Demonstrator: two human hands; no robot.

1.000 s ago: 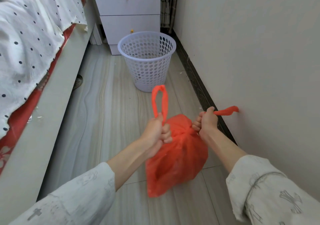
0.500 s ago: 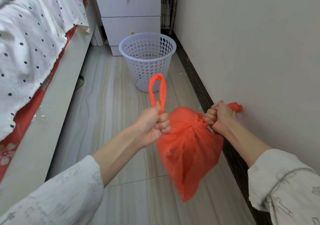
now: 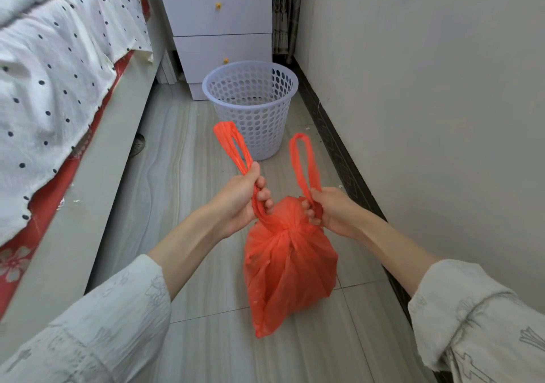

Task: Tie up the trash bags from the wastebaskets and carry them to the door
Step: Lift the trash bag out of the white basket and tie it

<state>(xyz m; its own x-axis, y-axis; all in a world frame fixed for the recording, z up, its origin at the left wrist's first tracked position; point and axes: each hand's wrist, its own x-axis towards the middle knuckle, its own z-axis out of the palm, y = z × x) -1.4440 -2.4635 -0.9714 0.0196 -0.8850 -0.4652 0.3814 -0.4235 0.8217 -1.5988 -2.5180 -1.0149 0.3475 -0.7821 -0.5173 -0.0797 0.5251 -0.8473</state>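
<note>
A full orange trash bag (image 3: pixel 289 273) hangs above the floor, its neck cinched into a knot between my hands. My left hand (image 3: pixel 241 202) is closed around the left handle strap, whose loop (image 3: pixel 231 146) sticks up above my fist. My right hand (image 3: pixel 330 211) grips the right handle strap, and its loop (image 3: pixel 303 161) also stands upright. Beyond the bag stands a pale perforated wastebasket (image 3: pixel 250 108) on the floor, with no bag visible inside it.
A bed with a white dotted cover (image 3: pixel 53 73) and a grey frame (image 3: pixel 88 191) runs along the left. A white drawer unit (image 3: pixel 218 25) stands behind the wastebasket. The wall (image 3: pixel 427 117) and dark skirting board (image 3: pixel 339 152) border the right. Tiled floor (image 3: pixel 182 176) lies between.
My hands came closer together over the bag. The right handle, earlier pulled out sideways toward the wall, now stands up as a loop. The bag swung back toward the middle.
</note>
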